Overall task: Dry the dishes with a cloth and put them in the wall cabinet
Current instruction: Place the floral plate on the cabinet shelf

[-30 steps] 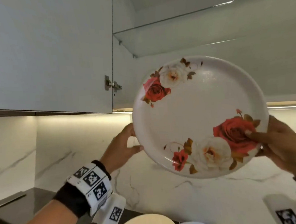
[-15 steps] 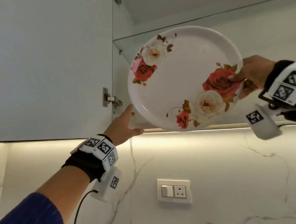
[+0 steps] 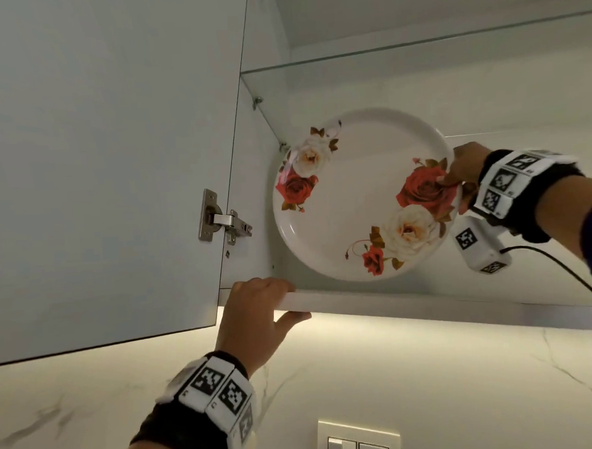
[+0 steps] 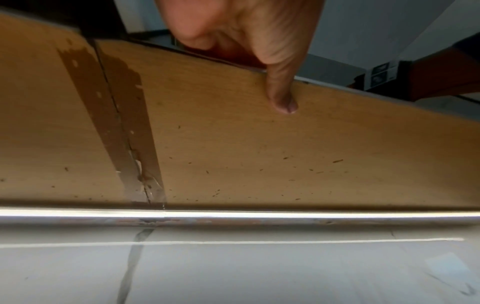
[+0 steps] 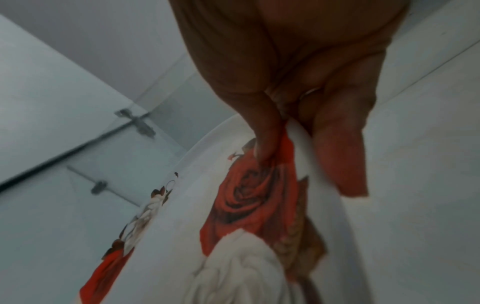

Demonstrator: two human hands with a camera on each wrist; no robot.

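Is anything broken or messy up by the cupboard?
Yes. The cupboard's bottom board, which the left hand grips, has underneath a ragged peeling strip along a seam, with chipped white bits. The plate in the right hand is tilted, not lying flat.

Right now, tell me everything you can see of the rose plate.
The plate is round, white and glossy, with a raised rim and two printed clusters of red and cream roses. It is tilted, face toward the camera, inside the open wall cabinet below the glass shelf. The right hand pinches its right rim, thumb on a red rose.
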